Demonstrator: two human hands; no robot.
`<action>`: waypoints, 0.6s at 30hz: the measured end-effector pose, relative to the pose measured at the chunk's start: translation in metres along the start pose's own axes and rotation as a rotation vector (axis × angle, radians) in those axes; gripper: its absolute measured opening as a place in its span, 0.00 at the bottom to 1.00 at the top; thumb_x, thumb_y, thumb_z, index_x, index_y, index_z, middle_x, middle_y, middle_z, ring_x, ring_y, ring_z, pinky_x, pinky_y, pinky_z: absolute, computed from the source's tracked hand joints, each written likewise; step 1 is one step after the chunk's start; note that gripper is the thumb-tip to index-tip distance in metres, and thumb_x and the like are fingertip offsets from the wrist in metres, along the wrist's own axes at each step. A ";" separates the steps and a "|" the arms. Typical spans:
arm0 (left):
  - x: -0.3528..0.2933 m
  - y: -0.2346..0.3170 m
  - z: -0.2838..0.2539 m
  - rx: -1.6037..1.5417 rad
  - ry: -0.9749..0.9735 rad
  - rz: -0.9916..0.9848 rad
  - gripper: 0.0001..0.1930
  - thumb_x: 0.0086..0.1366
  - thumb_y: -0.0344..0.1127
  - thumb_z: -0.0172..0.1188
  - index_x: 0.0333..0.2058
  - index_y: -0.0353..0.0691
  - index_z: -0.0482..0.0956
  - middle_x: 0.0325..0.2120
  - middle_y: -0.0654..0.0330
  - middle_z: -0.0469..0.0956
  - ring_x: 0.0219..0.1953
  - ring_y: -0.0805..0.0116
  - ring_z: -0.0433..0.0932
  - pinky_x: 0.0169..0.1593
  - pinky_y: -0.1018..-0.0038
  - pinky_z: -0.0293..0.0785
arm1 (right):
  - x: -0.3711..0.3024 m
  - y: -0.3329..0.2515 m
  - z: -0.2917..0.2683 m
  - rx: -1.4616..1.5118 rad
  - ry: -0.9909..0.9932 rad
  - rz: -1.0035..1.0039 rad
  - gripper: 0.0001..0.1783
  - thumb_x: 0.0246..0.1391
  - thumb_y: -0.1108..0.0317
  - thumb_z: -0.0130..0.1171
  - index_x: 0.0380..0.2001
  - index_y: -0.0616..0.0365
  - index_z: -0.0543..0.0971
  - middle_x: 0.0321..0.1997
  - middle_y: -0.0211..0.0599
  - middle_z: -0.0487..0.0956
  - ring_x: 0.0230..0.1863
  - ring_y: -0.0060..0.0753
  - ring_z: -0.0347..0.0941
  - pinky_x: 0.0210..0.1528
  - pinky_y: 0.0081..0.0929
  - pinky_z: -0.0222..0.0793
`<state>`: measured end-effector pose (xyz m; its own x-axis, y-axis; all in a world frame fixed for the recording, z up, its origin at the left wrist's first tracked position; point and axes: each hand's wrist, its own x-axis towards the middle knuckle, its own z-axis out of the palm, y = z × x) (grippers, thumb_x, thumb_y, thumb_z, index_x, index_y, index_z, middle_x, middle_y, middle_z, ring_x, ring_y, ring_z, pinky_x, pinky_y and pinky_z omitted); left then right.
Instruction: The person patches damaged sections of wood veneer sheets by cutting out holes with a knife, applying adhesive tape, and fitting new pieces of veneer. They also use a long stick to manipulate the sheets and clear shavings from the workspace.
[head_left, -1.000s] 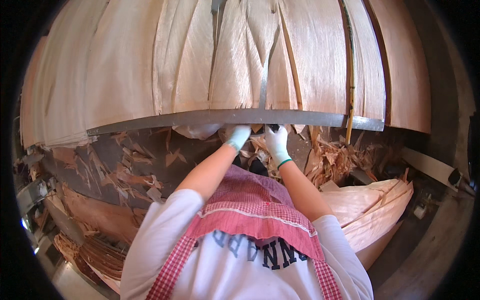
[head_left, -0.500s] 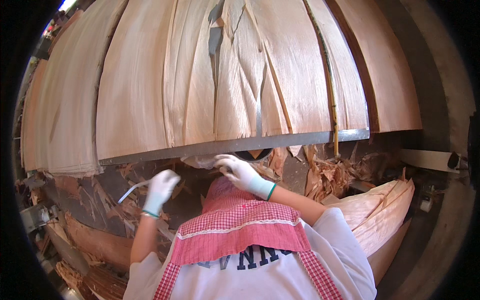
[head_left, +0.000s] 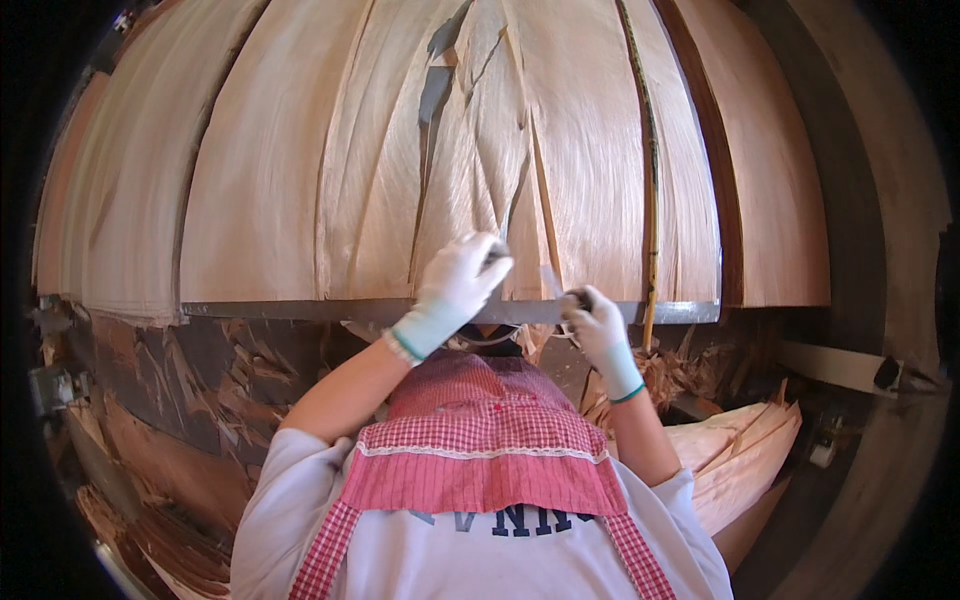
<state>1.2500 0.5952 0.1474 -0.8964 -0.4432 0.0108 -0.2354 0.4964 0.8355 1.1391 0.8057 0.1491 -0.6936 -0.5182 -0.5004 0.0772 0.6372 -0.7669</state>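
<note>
A wide sheet of thin wood veneer (head_left: 590, 150), split and torn down its middle, lies on a table with a grey metal edge (head_left: 300, 312). My left hand (head_left: 460, 280), in a white glove with a teal cuff, is over the veneer's near edge beside a narrow split. Its fingers are curled closed, and whatever they hold is hidden. To its right my right hand (head_left: 600, 335), gloved alike with dark-stained fingers, is pinched closed at the metal edge. A pale, thin strip (head_left: 552, 282) sticks up from its fingers, partly blurred. Below, a thin whitish strand (head_left: 488, 341) hangs in a loop.
A yellowish stick (head_left: 652, 200) lies lengthwise on the veneer, right of the tears. More veneer sheets lie at the left (head_left: 130, 200) and right (head_left: 770, 170). Veneer scraps (head_left: 250, 365) litter the space under the edge, and a bent veneer piece (head_left: 740, 455) rests at the lower right.
My left hand has moved right and up from the lower left to the veneer's edge. The right hand has moved right. The pale strip that trailed by my left hand no longer shows there.
</note>
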 end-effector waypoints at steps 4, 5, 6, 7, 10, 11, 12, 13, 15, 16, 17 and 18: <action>0.056 -0.004 0.084 0.598 0.149 0.085 0.32 0.58 0.53 0.62 0.56 0.41 0.69 0.55 0.52 0.71 0.60 0.58 0.67 0.65 0.60 0.59 | 0.047 0.009 -0.039 0.054 0.092 0.018 0.10 0.62 0.66 0.53 0.38 0.63 0.77 0.27 0.29 0.77 0.23 0.16 0.68 0.25 0.19 0.64; 0.065 -0.013 0.096 0.692 -0.001 0.011 0.42 0.56 0.59 0.61 0.64 0.42 0.59 0.64 0.55 0.60 0.68 0.59 0.54 0.71 0.57 0.45 | 0.059 0.010 -0.041 0.073 0.077 0.011 0.09 0.61 0.67 0.54 0.38 0.62 0.77 0.27 0.29 0.76 0.23 0.16 0.68 0.25 0.18 0.64; 0.066 -0.022 0.105 0.750 0.025 -0.033 0.43 0.56 0.59 0.60 0.64 0.41 0.58 0.64 0.55 0.60 0.68 0.59 0.54 0.71 0.56 0.45 | 0.071 0.012 -0.044 0.092 0.066 0.009 0.09 0.61 0.67 0.54 0.38 0.62 0.76 0.26 0.28 0.76 0.23 0.16 0.68 0.25 0.18 0.64; 0.065 -0.033 0.111 0.808 0.051 -0.080 0.44 0.56 0.60 0.60 0.64 0.41 0.58 0.64 0.55 0.60 0.68 0.59 0.54 0.71 0.56 0.44 | 0.079 0.013 -0.044 0.092 0.034 0.006 0.09 0.61 0.67 0.54 0.37 0.62 0.76 0.26 0.28 0.75 0.23 0.16 0.67 0.25 0.17 0.63; 0.055 -0.053 0.113 0.725 0.143 -0.184 0.46 0.54 0.57 0.64 0.64 0.39 0.56 0.63 0.54 0.60 0.68 0.56 0.54 0.70 0.57 0.48 | 0.101 0.017 -0.036 0.094 -0.041 -0.008 0.09 0.60 0.66 0.55 0.37 0.62 0.77 0.26 0.26 0.74 0.23 0.15 0.66 0.25 0.17 0.62; 0.050 -0.058 0.111 0.663 0.143 -0.208 0.46 0.53 0.56 0.65 0.64 0.39 0.57 0.63 0.53 0.61 0.68 0.56 0.54 0.69 0.57 0.48 | 0.110 0.021 -0.031 0.091 -0.057 -0.020 0.09 0.60 0.66 0.55 0.36 0.62 0.77 0.25 0.26 0.74 0.23 0.15 0.65 0.25 0.17 0.62; 0.048 -0.060 0.110 0.602 0.148 -0.230 0.46 0.53 0.56 0.65 0.64 0.39 0.57 0.63 0.53 0.61 0.68 0.56 0.54 0.69 0.58 0.48 | 0.120 0.026 -0.027 0.088 -0.072 -0.037 0.09 0.60 0.66 0.56 0.36 0.61 0.77 0.25 0.26 0.74 0.23 0.14 0.64 0.25 0.17 0.62; 0.044 -0.060 0.111 0.558 0.189 -0.191 0.46 0.51 0.48 0.70 0.63 0.37 0.56 0.62 0.51 0.61 0.67 0.54 0.56 0.68 0.59 0.53 | 0.131 0.035 -0.022 0.130 -0.108 -0.058 0.09 0.60 0.66 0.56 0.36 0.61 0.77 0.25 0.24 0.73 0.23 0.14 0.65 0.24 0.16 0.61; 0.040 -0.067 0.112 0.522 0.223 -0.170 0.46 0.50 0.46 0.70 0.63 0.36 0.56 0.61 0.50 0.62 0.66 0.52 0.57 0.68 0.59 0.53 | 0.146 0.028 -0.011 0.081 -0.140 -0.036 0.09 0.60 0.66 0.56 0.36 0.61 0.77 0.25 0.24 0.73 0.23 0.14 0.65 0.24 0.17 0.61; 0.038 -0.070 0.113 0.500 0.239 -0.154 0.46 0.50 0.45 0.70 0.63 0.36 0.56 0.61 0.49 0.62 0.66 0.52 0.57 0.68 0.59 0.53 | 0.151 0.023 -0.005 0.056 -0.151 -0.025 0.09 0.60 0.66 0.56 0.36 0.61 0.77 0.25 0.23 0.73 0.23 0.14 0.65 0.24 0.17 0.61; 0.037 -0.073 0.113 0.462 0.255 -0.149 0.46 0.50 0.44 0.70 0.63 0.36 0.56 0.61 0.49 0.63 0.66 0.51 0.58 0.68 0.59 0.53 | 0.156 0.017 0.002 0.005 -0.130 -0.050 0.10 0.59 0.64 0.57 0.35 0.61 0.78 0.24 0.23 0.74 0.23 0.15 0.66 0.24 0.18 0.61; 0.036 -0.074 0.113 0.423 0.273 -0.138 0.46 0.49 0.43 0.71 0.63 0.36 0.56 0.60 0.48 0.63 0.65 0.51 0.58 0.68 0.59 0.53 | 0.161 0.011 0.009 0.038 -0.163 -0.051 0.10 0.59 0.64 0.58 0.36 0.61 0.78 0.24 0.23 0.74 0.23 0.14 0.66 0.24 0.18 0.61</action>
<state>1.1926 0.6264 0.0241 -0.7290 -0.6762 0.1062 -0.5262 0.6529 0.5448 1.0349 0.7237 0.0568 -0.5719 -0.6372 -0.5166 0.0738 0.5872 -0.8061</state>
